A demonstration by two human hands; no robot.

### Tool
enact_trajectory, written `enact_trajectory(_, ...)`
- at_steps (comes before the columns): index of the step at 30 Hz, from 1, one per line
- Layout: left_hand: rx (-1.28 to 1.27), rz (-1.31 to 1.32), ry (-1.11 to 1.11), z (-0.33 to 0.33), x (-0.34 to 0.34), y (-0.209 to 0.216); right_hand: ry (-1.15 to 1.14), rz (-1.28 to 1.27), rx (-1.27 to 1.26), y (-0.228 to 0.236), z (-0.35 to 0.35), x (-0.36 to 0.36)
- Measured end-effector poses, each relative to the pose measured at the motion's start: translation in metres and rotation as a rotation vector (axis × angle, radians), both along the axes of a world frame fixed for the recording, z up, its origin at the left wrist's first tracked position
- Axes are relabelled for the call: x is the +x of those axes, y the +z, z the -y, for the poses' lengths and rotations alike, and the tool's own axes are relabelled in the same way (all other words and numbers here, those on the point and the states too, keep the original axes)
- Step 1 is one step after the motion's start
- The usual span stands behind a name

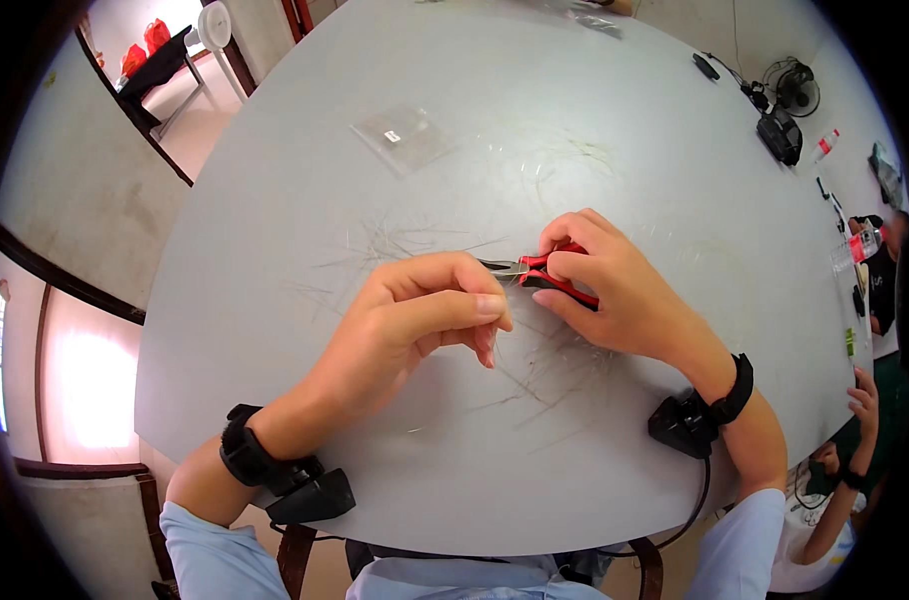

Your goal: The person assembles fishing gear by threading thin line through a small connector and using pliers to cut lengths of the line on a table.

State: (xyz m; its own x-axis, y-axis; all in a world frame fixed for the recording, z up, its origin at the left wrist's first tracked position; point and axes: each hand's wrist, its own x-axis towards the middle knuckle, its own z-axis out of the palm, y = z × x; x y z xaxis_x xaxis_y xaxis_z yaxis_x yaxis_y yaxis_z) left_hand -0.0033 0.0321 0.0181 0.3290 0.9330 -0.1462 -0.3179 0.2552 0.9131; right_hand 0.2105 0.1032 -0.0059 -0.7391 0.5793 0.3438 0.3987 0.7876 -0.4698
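My right hand [625, 285] is wrapped round a pair of red-handled pliers [575, 285], whose narrow metal jaws point left toward my other hand. My left hand [415, 315] is closed in a pinch, thumb against forefinger, right beside the jaws. A thin wire-like strand [502, 348] shows just below those fingertips; its upper part is hidden by them. The jaw tips pass behind the left forefinger, so what they grip, if anything, cannot be seen. Fine loose strands [385, 243] lie scattered behind my left hand, and more strands [565, 370] lie between my wrists.
A clear plastic bag [405, 138] lies flat farther back on the grey table [305, 130]. Short pale pieces [590, 150] are spread right of it. Black devices [780, 135] and bottles [860, 245] stand along the right side. Another person's hand [863, 400] rests at the right edge.
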Motion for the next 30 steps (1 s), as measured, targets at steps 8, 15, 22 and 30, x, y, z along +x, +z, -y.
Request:
enact_trajectory(8,0.029,-0.062,-0.051,0.004,0.000,0.002,-0.082,-0.217,0.104,0.016,0.008,-0.006)
enact_trajectory(15,0.035,-0.124,-0.239,0.002,-0.001,0.003,0.156,-0.136,-0.017,0.037,0.035,-0.011)
enact_trajectory(22,0.041,-0.187,-0.254,0.002,0.004,0.003,0.186,-0.084,-0.086,0.033,0.034,-0.003)
enact_trajectory(30,0.084,-0.261,-0.286,0.002,0.004,0.000,0.213,-0.065,0.016,0.034,0.035,-0.002)
